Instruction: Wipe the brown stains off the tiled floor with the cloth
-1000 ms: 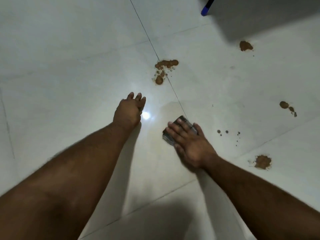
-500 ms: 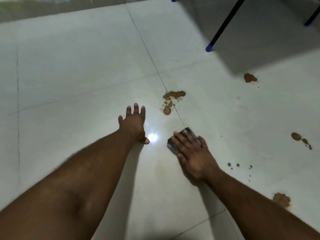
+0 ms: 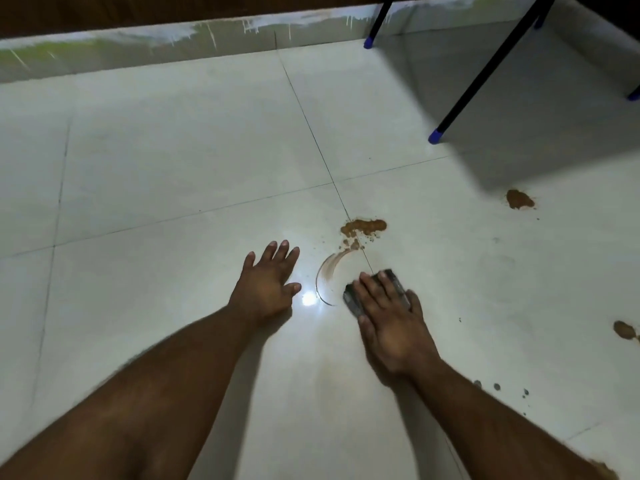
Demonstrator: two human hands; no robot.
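Observation:
My right hand (image 3: 388, 317) presses a small dark grey cloth (image 3: 353, 301) flat on the white tiled floor (image 3: 173, 161), fingers straight over it. A curved brown smear (image 3: 329, 268) lies just left of the cloth, leading up to a brown stain (image 3: 363, 226) on the tile joint. My left hand (image 3: 266, 282) rests flat on the floor, fingers spread, left of the smear. More brown stains sit at the far right (image 3: 519, 199), the right edge (image 3: 625, 330) and the bottom right corner (image 3: 604, 471).
Black chair legs with blue feet (image 3: 437, 136) stand at the upper right, another (image 3: 370, 42) near the wall skirting (image 3: 138, 46). Small dark specks (image 3: 497, 386) dot the floor by my right forearm. A light glare (image 3: 309, 299) shines between my hands.
The view has tilted up, showing the wall and chair legs. The lowest blob of the stain is now dragged into a curved smear beside the cloth. My left hand's fingers have spread.

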